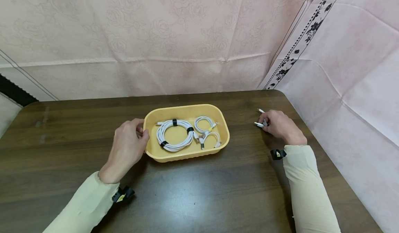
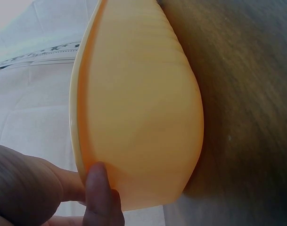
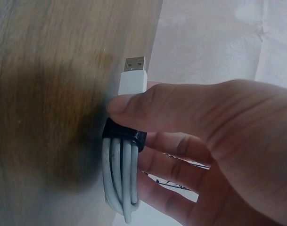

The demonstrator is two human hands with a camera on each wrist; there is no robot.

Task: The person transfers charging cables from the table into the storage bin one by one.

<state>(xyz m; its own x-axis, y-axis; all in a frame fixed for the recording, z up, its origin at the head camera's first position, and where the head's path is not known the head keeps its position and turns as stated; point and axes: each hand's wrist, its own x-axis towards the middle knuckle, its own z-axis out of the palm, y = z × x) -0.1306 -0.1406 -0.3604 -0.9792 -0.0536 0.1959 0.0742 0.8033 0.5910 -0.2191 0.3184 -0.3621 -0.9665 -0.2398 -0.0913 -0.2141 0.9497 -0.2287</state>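
Observation:
A yellow plastic basket sits mid-table, and my left hand pinches its left rim. In the left wrist view the thumb presses on the basket's outer wall. Inside lie a large coiled white cable with black straps, a smaller white coil and a short branching white cable. Right of the basket, my right hand holds a folded white USB cable between thumb and fingers. A black strap binds it, and its USB plug sticks out past the thumb.
The dark wooden table runs back to a pale patterned cloth. More cloth hangs along the right edge, close to my right hand. Black wrist devices sit on both sleeves.

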